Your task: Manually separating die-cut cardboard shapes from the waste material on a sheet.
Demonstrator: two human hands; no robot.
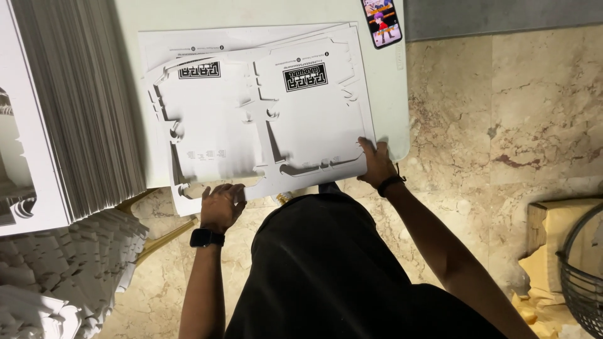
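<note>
A white die-cut cardboard sheet [251,113] with black printed marks lies on top of a few similar sheets on a pale table [383,94]. My left hand [221,206] grips the sheet's near edge at the lower left, fingers curled over it. Flat on the sheet's near right corner rests my right hand [377,164], its fingers spread over the card's edge. A dark watch sits on my left wrist and a black band on my right.
A tall stack of white sheets [69,107] stands at the left, with piles of cut white pieces [69,270] below it. A phone [382,22] lies at the table's far edge. Marble floor [502,113] lies to the right, with a black wire basket [581,276] by a cardboard box [549,242].
</note>
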